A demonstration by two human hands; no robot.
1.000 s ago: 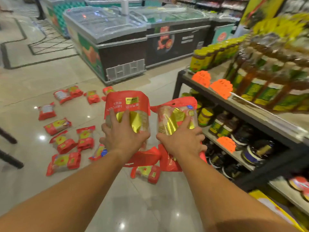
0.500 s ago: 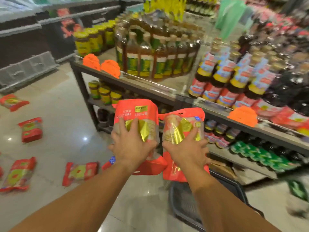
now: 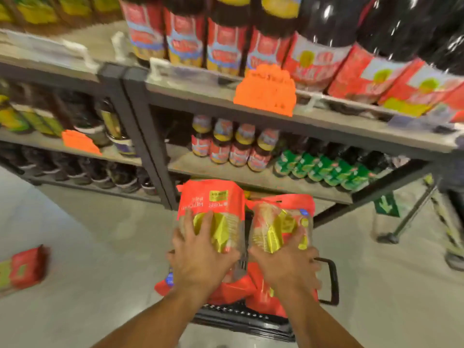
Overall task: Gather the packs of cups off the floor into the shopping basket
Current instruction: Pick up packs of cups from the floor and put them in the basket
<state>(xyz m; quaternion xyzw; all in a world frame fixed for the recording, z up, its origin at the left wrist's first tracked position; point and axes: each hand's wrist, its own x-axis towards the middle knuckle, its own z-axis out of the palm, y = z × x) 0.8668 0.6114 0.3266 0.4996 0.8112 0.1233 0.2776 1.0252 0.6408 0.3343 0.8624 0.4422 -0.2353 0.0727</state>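
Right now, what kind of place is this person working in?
Most likely a supermarket aisle. Tiered shelves hold rows of labelled sauce bottles, an orange price tag hangs on a shelf edge, and a black shopping basket stands on the floor.

Two hands, the left hand (image 3: 200,257) and the right hand (image 3: 286,264), each hold cup packs. One basket (image 3: 251,320) sits below. One pack (image 3: 22,270) lies on the floor, and two orange tags (image 3: 266,90) hang on the shelves.

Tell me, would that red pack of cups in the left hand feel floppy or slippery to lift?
Probably light: the left hand holds the pack of cups up with spread fingers alone. Its glossy wrap looks slippery. The loose red top would likely crumple, while the stacked cups inside keep the body fairly firm.
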